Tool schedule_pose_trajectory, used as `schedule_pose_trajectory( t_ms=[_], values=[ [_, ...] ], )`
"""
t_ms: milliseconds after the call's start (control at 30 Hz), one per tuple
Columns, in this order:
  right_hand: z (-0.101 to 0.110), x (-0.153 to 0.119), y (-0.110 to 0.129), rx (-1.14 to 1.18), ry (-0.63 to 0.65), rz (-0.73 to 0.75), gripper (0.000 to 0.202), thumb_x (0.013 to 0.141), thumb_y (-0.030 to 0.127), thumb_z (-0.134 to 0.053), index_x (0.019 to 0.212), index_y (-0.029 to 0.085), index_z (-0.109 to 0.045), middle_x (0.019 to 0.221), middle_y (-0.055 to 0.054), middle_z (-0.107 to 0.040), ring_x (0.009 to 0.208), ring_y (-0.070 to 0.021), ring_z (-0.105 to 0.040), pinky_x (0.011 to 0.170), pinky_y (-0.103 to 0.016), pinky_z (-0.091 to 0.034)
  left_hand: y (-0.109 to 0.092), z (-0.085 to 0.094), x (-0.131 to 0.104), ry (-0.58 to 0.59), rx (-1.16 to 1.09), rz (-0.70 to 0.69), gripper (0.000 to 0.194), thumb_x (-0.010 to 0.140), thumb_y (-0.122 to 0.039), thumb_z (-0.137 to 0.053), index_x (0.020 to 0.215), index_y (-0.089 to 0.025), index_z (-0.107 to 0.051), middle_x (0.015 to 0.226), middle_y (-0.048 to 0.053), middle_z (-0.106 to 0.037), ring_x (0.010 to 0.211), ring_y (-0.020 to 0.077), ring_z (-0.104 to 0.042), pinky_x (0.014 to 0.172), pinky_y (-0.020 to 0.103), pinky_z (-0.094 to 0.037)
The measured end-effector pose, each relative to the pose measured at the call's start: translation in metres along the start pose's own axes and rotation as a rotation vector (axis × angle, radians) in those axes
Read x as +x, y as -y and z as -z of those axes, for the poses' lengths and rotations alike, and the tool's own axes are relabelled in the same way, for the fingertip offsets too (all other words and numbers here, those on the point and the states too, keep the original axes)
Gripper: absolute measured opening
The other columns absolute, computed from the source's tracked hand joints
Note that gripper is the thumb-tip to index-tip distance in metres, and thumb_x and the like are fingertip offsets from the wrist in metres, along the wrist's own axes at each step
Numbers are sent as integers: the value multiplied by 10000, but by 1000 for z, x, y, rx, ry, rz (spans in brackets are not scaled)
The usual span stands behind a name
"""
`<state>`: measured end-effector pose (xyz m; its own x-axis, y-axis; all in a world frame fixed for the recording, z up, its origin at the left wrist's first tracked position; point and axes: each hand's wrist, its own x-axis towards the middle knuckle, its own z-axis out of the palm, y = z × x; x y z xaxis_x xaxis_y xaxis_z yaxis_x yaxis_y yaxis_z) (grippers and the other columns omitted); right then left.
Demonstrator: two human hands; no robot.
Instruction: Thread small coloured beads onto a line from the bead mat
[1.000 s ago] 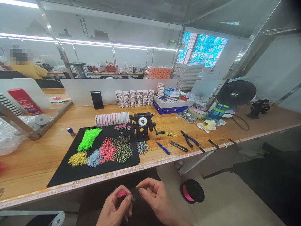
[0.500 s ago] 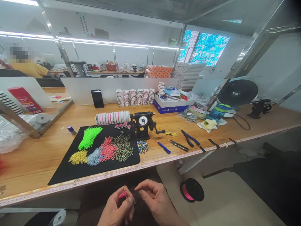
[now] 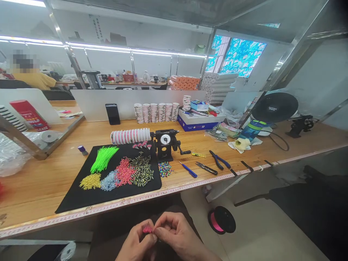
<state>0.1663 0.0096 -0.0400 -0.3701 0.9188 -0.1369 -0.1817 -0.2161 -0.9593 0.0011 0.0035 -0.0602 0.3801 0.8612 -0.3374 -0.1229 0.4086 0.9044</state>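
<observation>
Below the table edge, my left hand (image 3: 140, 241) is closed around a small cluster of pink pieces (image 3: 147, 229), which shows between thumb and forefinger. My right hand (image 3: 175, 232) touches it from the right, thumb and fingertips pinched together. Whatever lies between those fingertips is too small to make out. Ahead on the table is a black mat (image 3: 73, 201) with piles of gold pieces (image 3: 90, 182), pale blue pieces (image 3: 108, 181), pink-red pieces (image 3: 125, 172) and dark green pieces (image 3: 143, 172). Bright green strips (image 3: 103, 158) lie behind them.
A black hand-crank winder (image 3: 165, 145) carries a row of white spools (image 3: 130, 136). To its right lie a blue screwdriver (image 3: 188, 169), thread snips (image 3: 206, 168) and pliers (image 3: 219, 160). A pink-wound black reel (image 3: 222, 220) is on the floor. A person (image 3: 34, 78) sits far left.
My right hand has moved slightly left and down, so its fingertips now meet the left hand. My left hand has shifted a little right and lower, with the pink cluster still in it.
</observation>
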Motion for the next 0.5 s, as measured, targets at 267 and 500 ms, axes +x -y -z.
schedule_pose_trajectory(
  t_ms=[267, 500],
  values=[
    [-11, 4, -4, 387, -29, -64, 493, 741, 581, -821, 724, 159, -565, 617, 49, -509, 523, -65, -341, 542, -205, -279, -15, -7, -8, -15, 276, -156, 418, 734, -560, -745, 802, -174, -598, 653, -40, -471, 584, 112, -393, 558, 220, -359],
    [-10, 1, -1, 78, -153, 8, 557, 748, 697, -739, 770, 161, -591, 699, 17, -510, 646, -123, -417, 630, -248, -325, -13, -13, -14, -364, 545, -315, 267, 823, -452, -653, 706, -215, -621, 566, -25, -537, 519, 138, -477, 549, 228, -395]
  ],
)
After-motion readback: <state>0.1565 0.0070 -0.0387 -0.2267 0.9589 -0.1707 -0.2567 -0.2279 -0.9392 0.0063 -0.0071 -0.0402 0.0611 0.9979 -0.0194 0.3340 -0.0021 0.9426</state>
